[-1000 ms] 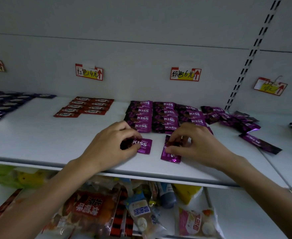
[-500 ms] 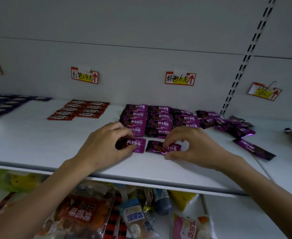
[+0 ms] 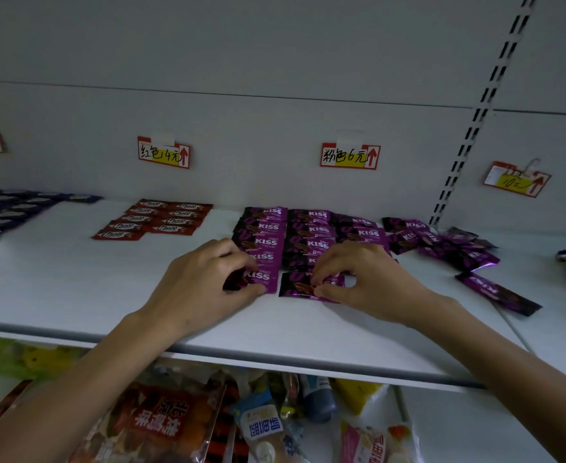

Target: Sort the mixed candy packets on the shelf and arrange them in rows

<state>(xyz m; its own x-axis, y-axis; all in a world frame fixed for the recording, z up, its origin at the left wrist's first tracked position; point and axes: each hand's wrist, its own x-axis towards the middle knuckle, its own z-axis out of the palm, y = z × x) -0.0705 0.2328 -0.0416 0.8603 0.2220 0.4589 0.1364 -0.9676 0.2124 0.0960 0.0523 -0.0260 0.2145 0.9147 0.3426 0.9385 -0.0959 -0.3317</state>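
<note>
**Purple packets being set at the front of the rows**

Purple foil fills the centre of the frame. A KISS packet [image 3: 264,277] lies flat on the white shelf [image 3: 74,282], pinched between the thumb and curled fingers of the left hand [image 3: 204,282]. Just beside it, to the right, a second packet [image 3: 295,288] is pinched between the thumb and forefinger of the right hand [image 3: 371,279]. Both sit at the near end of the purple rows [image 3: 310,228], which run back to the wall under a price tag [image 3: 350,156].

The second packet looks slightly skewed and stands a little apart from the row behind it. If let go like that, it would probably leave the new row crooked. The foil looks slippery and the rows overlap, so a push from either hand, or the right wrist brushing across, could shift packets already laid.

The right hand hides the near end of the right-most column, and the left hand covers part of the KISS packet. At the right of the frame a loose heap [image 3: 442,245] and a stray packet [image 3: 498,294] lie unsorted. Red packets [image 3: 161,218] sit left of centre. Dark packets [image 3: 4,208] are cut off by the left edge, and an object at the right edge is too cropped to name.
</note>
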